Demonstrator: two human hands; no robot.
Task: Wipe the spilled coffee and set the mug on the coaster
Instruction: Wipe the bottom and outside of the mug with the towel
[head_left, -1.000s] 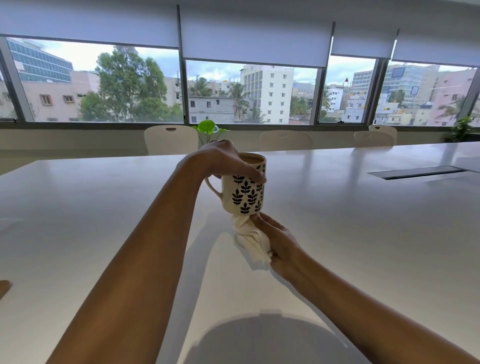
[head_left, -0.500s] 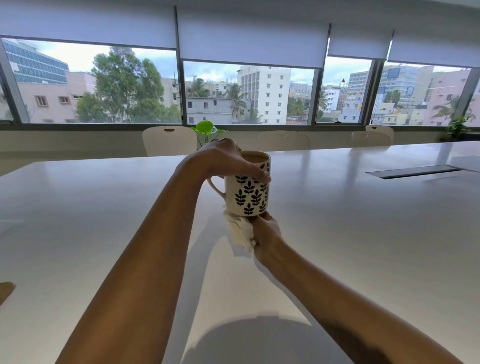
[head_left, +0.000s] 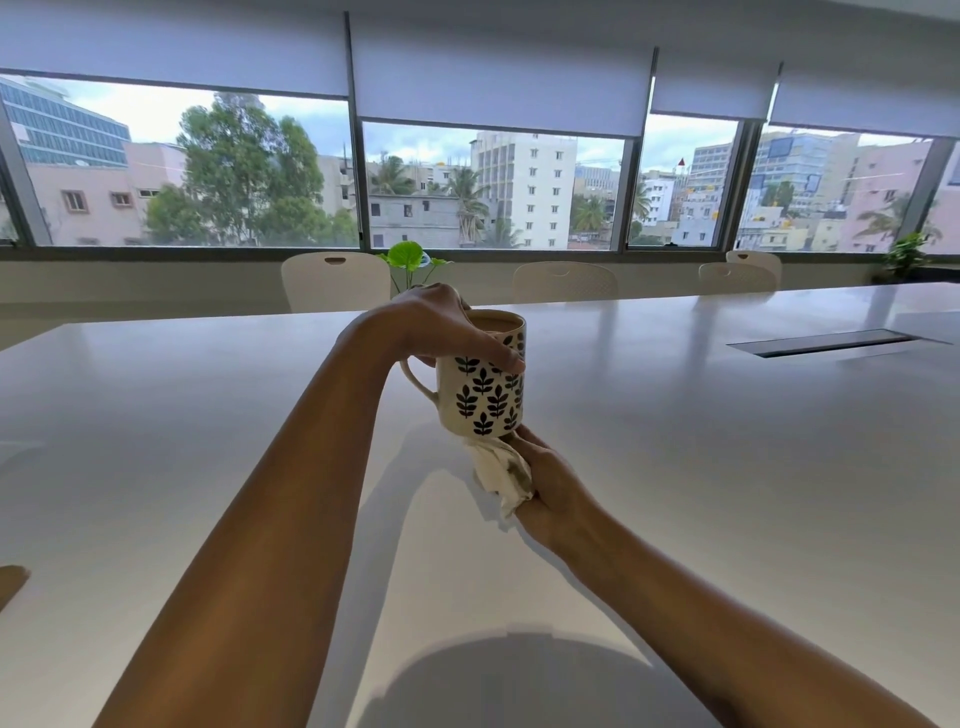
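A cream mug (head_left: 485, 400) with black leaf prints is held above the white table (head_left: 727, 467), coffee showing at its rim. My left hand (head_left: 441, 325) grips it from above, thumb across the front. Right under the mug's base, my right hand (head_left: 553, 486) clutches a crumpled white tissue (head_left: 501, 470) with a brownish stain, pressed against the bottom edge of the mug. A brown wooden piece (head_left: 11, 582), possibly the coaster, pokes in at the far left edge. No spill is visible on the table.
A small green plant (head_left: 413, 260) stands behind the mug. White chairs (head_left: 335, 280) line the far side under the windows. A recessed cable slot (head_left: 826, 343) sits in the table at the right.
My right hand has shifted the tissue back out from beneath the mug toward its right lower edge. The mug stays lifted in my left hand at about the same spot.
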